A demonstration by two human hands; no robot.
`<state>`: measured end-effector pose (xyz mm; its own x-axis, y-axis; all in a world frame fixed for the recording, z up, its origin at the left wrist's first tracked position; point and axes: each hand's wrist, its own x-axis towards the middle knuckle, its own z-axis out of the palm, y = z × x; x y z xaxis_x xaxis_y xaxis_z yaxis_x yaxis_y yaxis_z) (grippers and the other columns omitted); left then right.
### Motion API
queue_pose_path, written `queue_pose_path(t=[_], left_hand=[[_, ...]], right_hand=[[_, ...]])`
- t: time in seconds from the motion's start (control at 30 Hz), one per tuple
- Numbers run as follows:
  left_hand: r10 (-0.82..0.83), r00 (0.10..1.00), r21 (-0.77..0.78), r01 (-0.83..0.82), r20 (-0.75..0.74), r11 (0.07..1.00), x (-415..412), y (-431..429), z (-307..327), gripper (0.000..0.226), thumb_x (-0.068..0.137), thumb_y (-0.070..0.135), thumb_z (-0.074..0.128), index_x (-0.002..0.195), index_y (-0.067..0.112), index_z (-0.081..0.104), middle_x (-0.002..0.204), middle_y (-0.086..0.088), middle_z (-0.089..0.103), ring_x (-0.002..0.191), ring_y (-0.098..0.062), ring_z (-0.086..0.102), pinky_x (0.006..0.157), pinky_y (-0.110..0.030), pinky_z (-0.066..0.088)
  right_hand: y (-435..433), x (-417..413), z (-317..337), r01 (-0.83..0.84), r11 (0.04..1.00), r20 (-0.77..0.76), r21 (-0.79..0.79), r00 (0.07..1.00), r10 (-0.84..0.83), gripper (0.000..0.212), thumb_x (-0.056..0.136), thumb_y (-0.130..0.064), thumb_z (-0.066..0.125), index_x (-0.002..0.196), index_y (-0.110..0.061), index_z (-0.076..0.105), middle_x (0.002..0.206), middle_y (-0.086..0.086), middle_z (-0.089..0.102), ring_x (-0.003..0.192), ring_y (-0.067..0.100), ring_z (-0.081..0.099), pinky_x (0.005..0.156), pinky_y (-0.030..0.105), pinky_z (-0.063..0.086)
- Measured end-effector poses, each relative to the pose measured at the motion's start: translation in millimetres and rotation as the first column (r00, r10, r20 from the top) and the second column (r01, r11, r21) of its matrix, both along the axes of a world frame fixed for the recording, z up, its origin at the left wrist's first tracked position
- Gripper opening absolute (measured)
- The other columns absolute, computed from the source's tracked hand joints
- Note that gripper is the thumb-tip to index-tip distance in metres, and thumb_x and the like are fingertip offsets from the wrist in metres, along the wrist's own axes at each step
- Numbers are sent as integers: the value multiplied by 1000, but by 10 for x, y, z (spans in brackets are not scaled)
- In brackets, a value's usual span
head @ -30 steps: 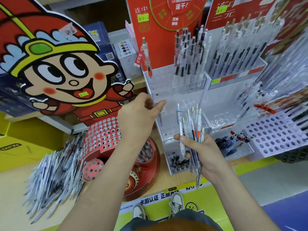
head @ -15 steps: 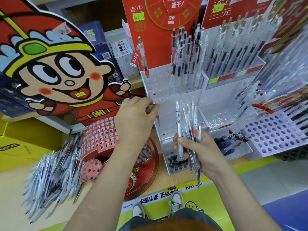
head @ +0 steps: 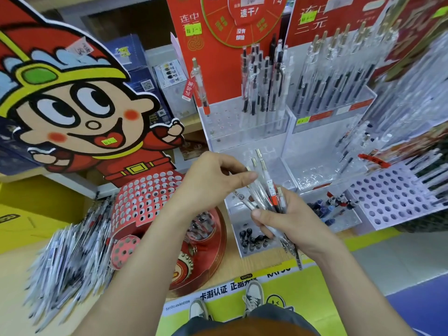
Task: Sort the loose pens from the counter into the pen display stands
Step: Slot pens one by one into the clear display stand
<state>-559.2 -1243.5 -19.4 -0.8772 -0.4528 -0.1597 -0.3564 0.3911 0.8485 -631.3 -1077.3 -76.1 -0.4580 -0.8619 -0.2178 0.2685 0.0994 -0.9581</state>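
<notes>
Back off the stand with the left hand, pinching one pen from the bundle gripped by the right hand; next slotting likely.

2 hands, 2 shoes, 1 cartoon cutout, perhaps 6 held pens.

The loose pen pile on the bench's left is just motion blur. The right hand hides the middle of its pen bundle, and the far-right stands smear off the edge.
</notes>
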Motion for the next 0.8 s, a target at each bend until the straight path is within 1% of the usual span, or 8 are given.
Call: queue_pose_path(t=[0.1, 0.17, 0.23, 0.27, 0.37, 0.47, 0.6, 0.8], left_hand=[[63, 997, 95, -59, -41, 994, 29, 8, 53, 8, 77, 22, 78, 71, 22, 74, 58, 10, 66, 54, 0, 57, 56, -16, 45], [199, 976, 220, -174, -94, 960, 30, -27, 97, 8, 79, 13, 77, 74, 18, 72, 62, 6, 68, 57, -8, 63, 60, -23, 50], [367, 915, 358, -291, -167, 887, 41, -107, 166, 6, 84, 6, 70, 81, 12, 70, 70, -3, 71, 61, -17, 67, 60, -27, 52], [430, 877, 363, -337, -216, 869, 62, -151, 205, 8, 86, 4, 65, 83, 10, 69, 72, -6, 71, 63, -18, 68, 59, -26, 53], [463, 797, 173, -431, -387, 886, 161, -253, 290, 8, 87, 7, 64, 85, 12, 69, 75, -5, 72, 69, -19, 70, 62, -24, 56], [352, 831, -30, -403, -432, 915, 223, -242, 216, 8, 83, 8, 69, 88, 13, 72, 80, -4, 72, 74, -19, 69, 71, -29, 58], [292, 852, -90, -363, -434, 927, 221, -152, -43, 18, 82, 4, 71, 88, 20, 71, 80, 1, 71, 72, -12, 66, 71, -25, 55], [233, 859, -154, -334, -455, 930, 203, -156, -109, 15, 83, 4, 70, 94, 13, 71, 81, -4, 71, 73, -17, 67, 72, -27, 57]], right_hand=[[11, -31, 5, -25, 1000, -55, 18, 998, 26, 19, 87, 0, 67, 97, -13, 58, 64, 8, 57, 51, 16, 50, 56, 27, 45], [25, -61, -9, -36, 997, -66, 61, 997, 40, 20, 86, -2, 69, 98, -15, 59, 67, 6, 60, 52, 15, 52, 57, 26, 46], [63, -98, -48, -43, 993, -82, 109, 995, 53, 21, 87, -5, 70, 100, -18, 61, 69, -3, 64, 55, 11, 55, 59, 23, 46], [92, -123, -72, -31, 992, -89, 126, 995, 42, 20, 87, -5, 70, 99, -18, 61, 68, -5, 65, 56, 11, 57, 60, 24, 47], [185, -219, -132, 55, 988, -97, 142, 994, -41, 15, 87, -3, 68, 91, -15, 59, 66, 0, 62, 62, 21, 56, 61, 32, 46], [240, -307, -147, 118, 984, -121, 137, 987, -102, 11, 89, -2, 65, 90, -7, 56, 66, 8, 59, 56, 21, 51, 62, 36, 45], [231, -336, -151, 128, 986, -126, 108, 985, -114, 12, 90, -1, 63, 86, -9, 55, 67, 11, 56, 52, 20, 47, 56, 29, 43], [189, -310, -217, 133, 984, -103, 120, 987, -121, 10, 89, -5, 66, 89, -10, 56, 67, 8, 60, 52, 18, 50, 61, 34, 43]])
